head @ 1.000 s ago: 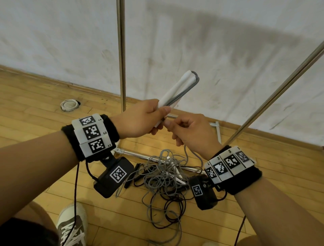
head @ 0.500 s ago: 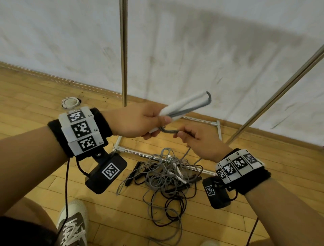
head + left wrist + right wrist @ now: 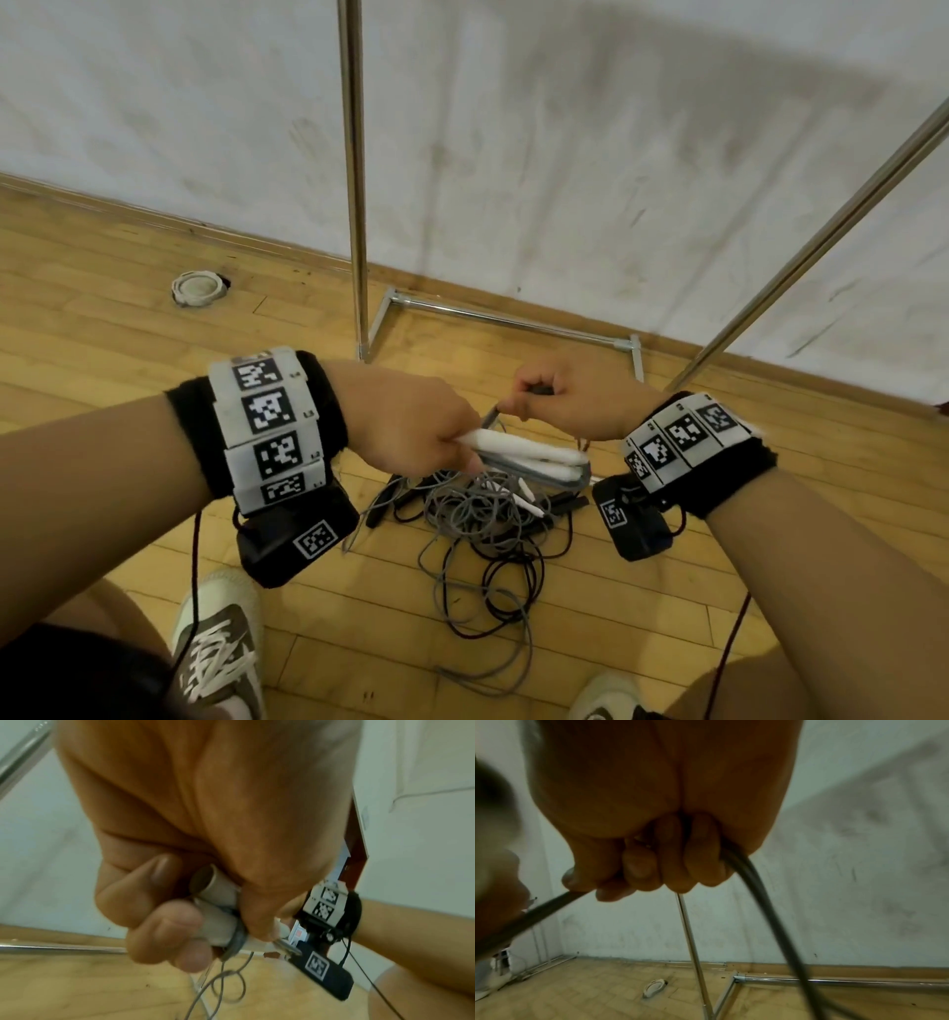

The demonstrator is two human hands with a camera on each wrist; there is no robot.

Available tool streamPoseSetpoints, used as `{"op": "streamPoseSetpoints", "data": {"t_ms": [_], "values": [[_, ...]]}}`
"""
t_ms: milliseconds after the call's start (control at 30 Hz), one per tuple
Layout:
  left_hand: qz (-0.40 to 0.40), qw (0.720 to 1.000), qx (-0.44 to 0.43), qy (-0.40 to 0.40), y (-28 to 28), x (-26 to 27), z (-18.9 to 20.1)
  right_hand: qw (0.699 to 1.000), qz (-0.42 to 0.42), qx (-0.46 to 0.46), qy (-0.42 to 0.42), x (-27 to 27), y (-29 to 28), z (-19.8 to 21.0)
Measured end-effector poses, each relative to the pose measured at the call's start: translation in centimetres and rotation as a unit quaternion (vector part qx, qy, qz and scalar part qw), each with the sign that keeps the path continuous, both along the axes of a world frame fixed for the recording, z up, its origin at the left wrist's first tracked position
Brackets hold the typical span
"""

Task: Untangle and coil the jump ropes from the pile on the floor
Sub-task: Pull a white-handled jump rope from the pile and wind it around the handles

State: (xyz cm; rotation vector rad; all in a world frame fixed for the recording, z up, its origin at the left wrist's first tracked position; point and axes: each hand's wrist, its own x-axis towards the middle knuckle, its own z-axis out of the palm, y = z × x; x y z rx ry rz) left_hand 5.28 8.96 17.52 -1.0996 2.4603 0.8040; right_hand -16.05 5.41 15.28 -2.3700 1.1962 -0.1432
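Note:
My left hand [image 3: 436, 437] grips two white jump-rope handles [image 3: 529, 457] side by side; they point right and lie almost level. The left wrist view shows the same handles [image 3: 218, 902] with my fingers [image 3: 164, 923] curled round them and grey cord wrapped across. My right hand [image 3: 554, 395] is fisted on the grey cord [image 3: 490, 413], which runs taut down to the handles. From the right wrist the cord [image 3: 757, 886] leaves my curled fingers [image 3: 670, 862] on both sides. Below my hands a tangled pile of grey and black ropes [image 3: 488, 524] lies on the wooden floor.
A chrome rack stands over the pile: an upright pole [image 3: 354, 180], a slanted pole [image 3: 821, 216] and a base bar [image 3: 513, 321] along the white wall. A round white floor fitting [image 3: 197, 288] sits at the left. My shoes [image 3: 215, 642] are near the bottom edge.
The handles in my left hand have swung down from pointing up-right to nearly level. My right hand has moved up and over them with the grey cord. The view has tipped downward.

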Motion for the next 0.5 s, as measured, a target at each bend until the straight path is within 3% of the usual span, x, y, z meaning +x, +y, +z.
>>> {"op": "streamPoseSetpoints", "data": {"t_ms": [133,300,433,500], "values": [[0.010,0.997,-0.034,-0.073,0.0,-1.0,-1.9,0.998,0.010,-0.052,0.028,1.9,0.3,-0.2],[0.092,0.994,-0.060,-0.007,-1.5,-0.6,-2.5,0.992,-0.029,-0.116,0.028,3.4,0.6,0.4],[0.134,0.983,-0.119,0.032,-2.3,-0.2,-2.5,0.994,-0.083,-0.040,-0.063,3.6,0.7,1.0],[0.150,0.976,-0.148,0.061,-2.6,-0.1,-2.0,0.987,-0.097,0.041,-0.122,3.6,0.8,1.2]]}}
